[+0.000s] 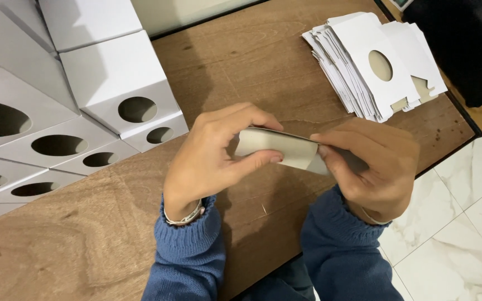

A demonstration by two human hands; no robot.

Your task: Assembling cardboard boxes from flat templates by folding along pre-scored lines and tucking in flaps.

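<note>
Held piece: we see 1 flat cardboard blank point(279, 149), white outside and grey-brown inside, raised just above the table at the middle of the view.
Long axis: it runs left to right, its right end a little lower than its left.
Relation to the hands: the blank lies between the 2 hands; each hand has 1 end, so neither is nearer than the other.
Left hand point(210, 153): closed in a pinch on the left end, thumb under the near edge, fingers curled over the far edge.
Right hand point(375, 161): closed on the right end, thumb pressed on the upper face, fingers wrapped beneath; the end itself is hidden by the hand.
Sleeves: both wrists wear blue knit cuffs point(188, 237); the left one also carries a light band.
Surface: we note a brown wooden table point(85, 245), its near-right edge cutting diagonally across the view.
Right, far: 1 fanned stack of flat white blanks point(358, 61), each with a round cut-out, well apart from the hands.
Left, far: several folded white boxes point(112, 78) with round holes, stacked and leaning together.
Room: white marble-patterned floor tiles point(464, 234) at near right; a dark object at the far right corner, which we cannot identify.
</note>
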